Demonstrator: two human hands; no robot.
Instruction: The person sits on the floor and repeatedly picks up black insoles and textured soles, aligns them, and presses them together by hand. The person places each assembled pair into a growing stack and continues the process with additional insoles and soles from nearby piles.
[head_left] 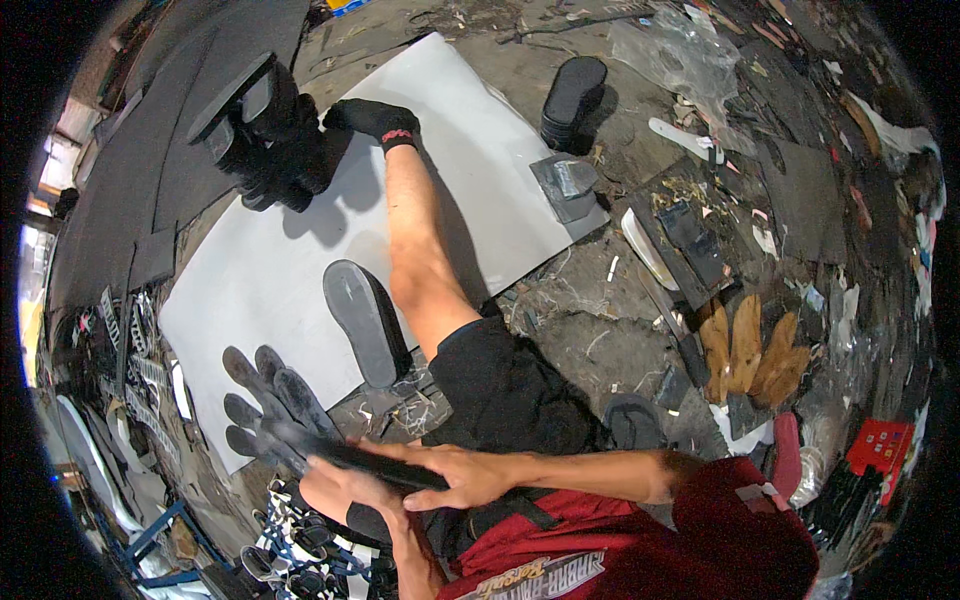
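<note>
As I sit on the floor with the work close to my lap, my left hand [338, 490] has its fingers curled under a thin, dark, flat sole blank [372, 461], grasping it from below. My right hand [470, 477] lies on top of it, fingers stretched flat and pressing rather than clenched. I judge this to be a holding and squaring step, with the blank pinched level between my palms. Any move from here would call for a firm pinch, since the piece looks thin and bendy. Just beyond its far end a fan of grey sole cut-outs [265, 400] spreads like matte, rubbery tongues with rounded tips, though I cannot tell whether my left hand touches them. Further out, one grey sole [365, 320] lies on its own on a big, smooth, pale grey sheet [250, 290] spread over the littered floor. My leg runs along the sheet, and my foot in a black sock [375, 120] rests against a heap of black, blocky pieces [265, 130]. Farther right stands a short stack of black soles [573, 95]
</note>
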